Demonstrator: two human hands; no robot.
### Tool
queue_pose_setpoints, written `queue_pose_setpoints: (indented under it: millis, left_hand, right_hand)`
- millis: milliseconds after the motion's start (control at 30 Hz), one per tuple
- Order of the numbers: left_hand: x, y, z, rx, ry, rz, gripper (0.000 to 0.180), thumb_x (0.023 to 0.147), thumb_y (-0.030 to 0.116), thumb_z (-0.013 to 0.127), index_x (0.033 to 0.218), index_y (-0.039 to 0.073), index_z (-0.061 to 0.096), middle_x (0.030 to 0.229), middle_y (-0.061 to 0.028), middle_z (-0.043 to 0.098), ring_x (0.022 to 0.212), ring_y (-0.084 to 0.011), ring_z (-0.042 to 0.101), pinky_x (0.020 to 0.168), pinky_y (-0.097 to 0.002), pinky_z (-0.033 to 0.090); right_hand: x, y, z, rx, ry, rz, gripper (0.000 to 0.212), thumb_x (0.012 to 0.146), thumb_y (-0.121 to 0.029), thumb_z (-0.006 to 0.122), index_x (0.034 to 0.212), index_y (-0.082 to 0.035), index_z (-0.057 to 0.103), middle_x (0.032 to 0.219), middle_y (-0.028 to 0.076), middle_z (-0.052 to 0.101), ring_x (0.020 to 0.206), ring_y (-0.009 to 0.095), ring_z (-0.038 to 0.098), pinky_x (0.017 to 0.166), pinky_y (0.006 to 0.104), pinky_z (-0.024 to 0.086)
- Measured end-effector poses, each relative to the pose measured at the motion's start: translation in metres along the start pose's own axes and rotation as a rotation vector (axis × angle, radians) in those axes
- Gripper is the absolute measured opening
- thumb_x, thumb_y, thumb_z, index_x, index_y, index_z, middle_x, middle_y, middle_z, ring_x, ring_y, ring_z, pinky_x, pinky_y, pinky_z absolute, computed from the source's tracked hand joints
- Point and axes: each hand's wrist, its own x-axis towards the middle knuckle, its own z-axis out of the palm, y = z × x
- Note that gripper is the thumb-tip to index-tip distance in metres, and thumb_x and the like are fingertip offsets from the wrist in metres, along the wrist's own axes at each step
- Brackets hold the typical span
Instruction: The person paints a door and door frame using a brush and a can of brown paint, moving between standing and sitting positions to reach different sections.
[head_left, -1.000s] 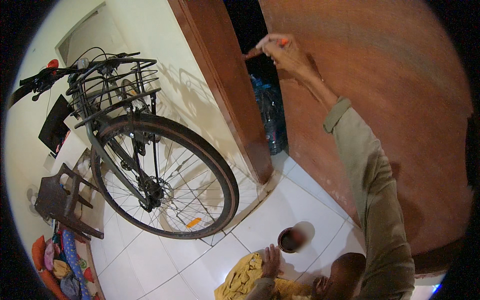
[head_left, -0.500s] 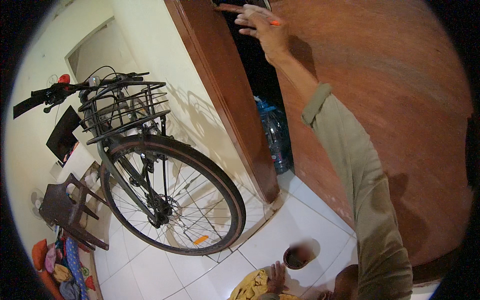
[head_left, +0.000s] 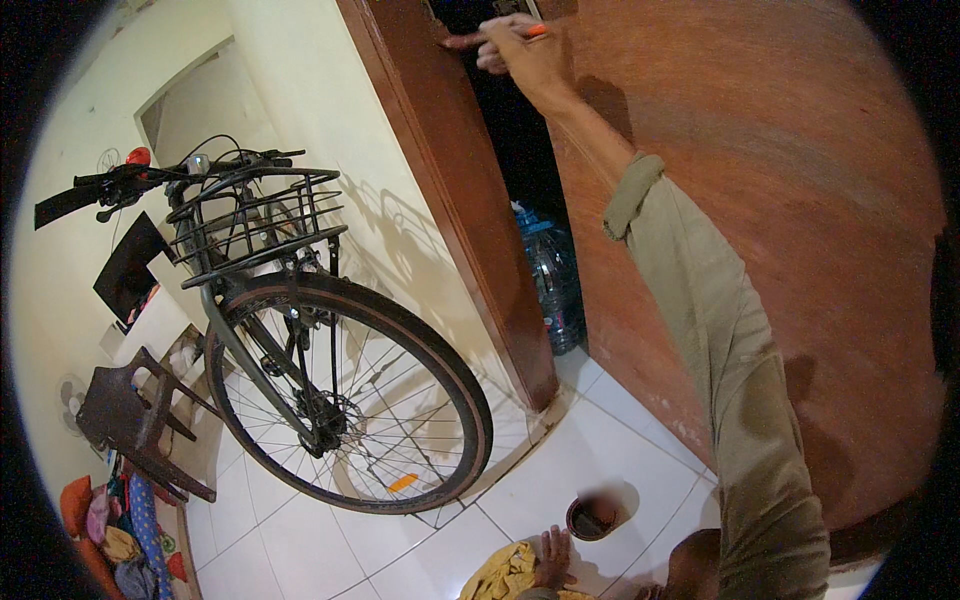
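Observation:
My right hand [head_left: 530,58] is raised at the narrow gap beside the brown door frame [head_left: 450,190]. Its fingers are closed around a slim brush-like tool with an orange end [head_left: 538,30]; the tool's reddish-brown tip [head_left: 460,42] meets the frame's edge. Low in the view, my left hand [head_left: 552,560] has its fingers stretched out and holds nothing visible. A yellow cloth [head_left: 503,573] lies beside it. Just past that hand, a small round pot [head_left: 590,518] with dark contents stands on the white tiles, partly covered by a blur.
A bicycle [head_left: 330,420] with a black front basket [head_left: 255,225] stands left of the frame. The brown wooden door [head_left: 760,230] is ajar on the right. Large clear blue bottles [head_left: 552,285] show in the gap. A brown chair [head_left: 140,415] and piled cloths [head_left: 125,545] are far left.
My right hand has moved slightly down, bringing the tool's tip lower along the frame's edge; its fingers have closed in more. My left hand has stayed in place.

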Motion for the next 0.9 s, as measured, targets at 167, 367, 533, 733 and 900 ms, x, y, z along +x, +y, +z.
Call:
queue_pose_setpoints:
  millis: [167,367,533,733,900]
  left_hand:
    - [-0.006,0.004,-0.002,0.109,-0.007,-0.066,0.145,0.047,0.071,0.078,0.148,-0.015,0.019,0.153,-0.0331,0.025,0.146,-0.0524,0.013,0.121,-0.0618,0.014]
    - [0.001,0.017,-0.012,0.288,-0.108,-0.097,0.145,0.050,0.076,0.073,0.150,-0.013,0.019,0.156,-0.0318,0.022,0.146,-0.0518,0.014,0.121,-0.0591,0.012]
    - [-0.002,0.006,0.013,0.237,-0.048,-0.120,0.144,0.052,0.081,0.068,0.150,-0.012,0.020,0.157,-0.0296,0.022,0.146,-0.0516,0.015,0.121,-0.0594,0.014]
    - [-0.019,0.007,-0.003,0.371,-0.014,-0.158,0.142,0.054,0.082,0.068,0.150,-0.012,0.022,0.156,-0.0302,0.022,0.145,-0.0513,0.015,0.121,-0.0595,0.017]
    - [-0.005,0.013,0.009,0.411,0.048,-0.141,0.143,0.052,0.079,0.071,0.150,-0.012,0.020,0.156,-0.0311,0.020,0.145,-0.0500,0.020,0.120,-0.0584,0.020]
  right_hand:
    - [-0.038,-0.015,0.015,0.006,-0.004,0.201,0.024,0.098,-0.019,0.061,0.110,0.000,0.070,0.087,0.011,0.072,0.076,0.016,0.071,0.065,0.0267,0.059]
    - [-0.129,0.001,-0.015,0.089,-0.026,0.256,0.022,0.097,-0.016,0.061,0.107,0.001,0.071,0.082,0.010,0.070,0.071,0.014,0.069,0.063,0.0258,0.058]
    - [-0.173,0.004,-0.027,-0.080,-0.230,0.588,0.020,0.090,-0.018,0.065,0.081,-0.001,0.069,0.064,0.007,0.065,0.054,0.014,0.061,0.052,0.0302,0.052]
    - [-0.052,-0.017,0.006,-0.519,-0.184,0.113,0.020,0.093,-0.024,0.065,0.093,-0.005,0.071,0.072,0.007,0.068,0.065,0.017,0.065,0.060,0.0318,0.053]
    - [-0.085,-0.005,0.016,0.312,0.112,0.104,0.020,0.097,-0.020,0.060,0.092,-0.003,0.069,0.076,0.006,0.068,0.065,0.014,0.064,0.058,0.0282,0.052]
